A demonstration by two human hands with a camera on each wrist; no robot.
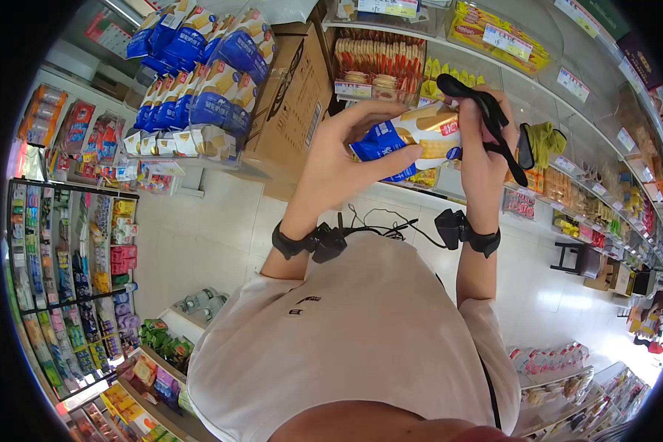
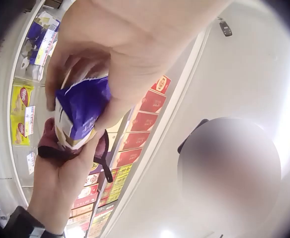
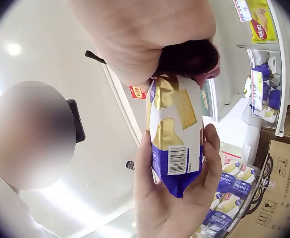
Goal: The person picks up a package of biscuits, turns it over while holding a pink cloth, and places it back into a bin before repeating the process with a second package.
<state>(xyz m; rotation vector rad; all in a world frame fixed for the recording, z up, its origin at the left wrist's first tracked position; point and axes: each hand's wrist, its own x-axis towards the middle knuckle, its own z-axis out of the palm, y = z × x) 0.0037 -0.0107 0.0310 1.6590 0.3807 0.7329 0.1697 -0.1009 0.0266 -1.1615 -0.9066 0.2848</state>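
Both hands hold one blue, white and gold snack packet (image 1: 438, 127) in front of the shelves. The left hand (image 1: 357, 151) grips its blue end, thumb on the near side and fingers behind, as the left wrist view also shows at the blue wrapper (image 2: 85, 104). At the white and gold end is the right hand (image 1: 482, 140), its fingers round the packet and a black strap (image 1: 486, 110) across them. In the right wrist view, the packet (image 3: 177, 129) shows a barcode on its side.
A cardboard box (image 1: 291, 103) stands beside a display of similar blue packets (image 1: 221, 96). Shelves with price tags (image 1: 508, 43) curve along the top and right. Black cables (image 1: 379, 221) lie beyond the torso, and a rack of goods (image 1: 74, 272) stands at left.
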